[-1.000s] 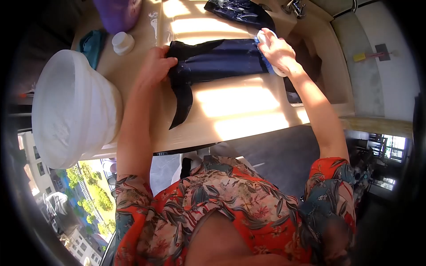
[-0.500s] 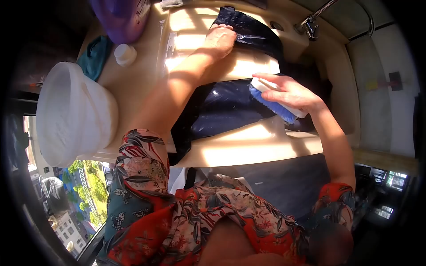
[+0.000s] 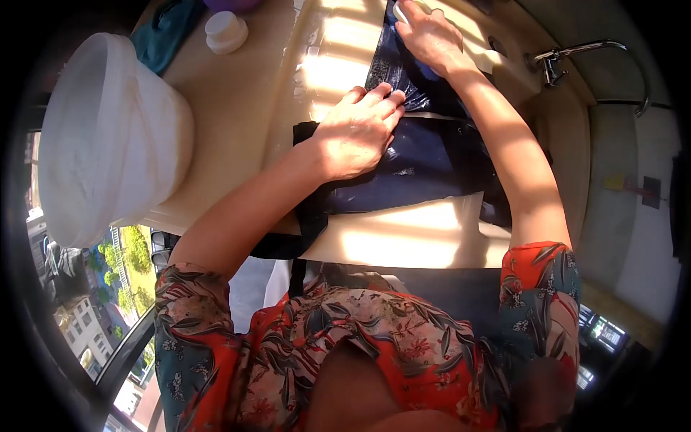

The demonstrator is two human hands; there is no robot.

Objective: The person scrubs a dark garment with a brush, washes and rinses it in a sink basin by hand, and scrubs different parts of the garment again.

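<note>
A wet, dark navy cloth (image 3: 425, 155) lies in folds over the pale sink's ledge and basin, with whitish suds on its upper part. My left hand (image 3: 360, 131) rests on it, palm down and fingers stretched out. Farther away, my right hand (image 3: 434, 42) is closed around a scrubbing brush (image 3: 426, 71) on the upper part of the cloth. Only a little of the brush's blue bristles and white back shows; the hand covers the rest.
A large white bucket (image 3: 155, 137) stands at the left. Behind it are a white cap (image 3: 226, 32), a teal cloth (image 3: 167, 34) and part of a purple container (image 3: 232, 4). A chrome faucet (image 3: 551, 66) is at the back right of the beige sink (image 3: 403, 234).
My right hand has carried the brush away from me to the cloth's far part. My left hand has come nearer and flattened out on the cloth. The camera view has shifted.
</note>
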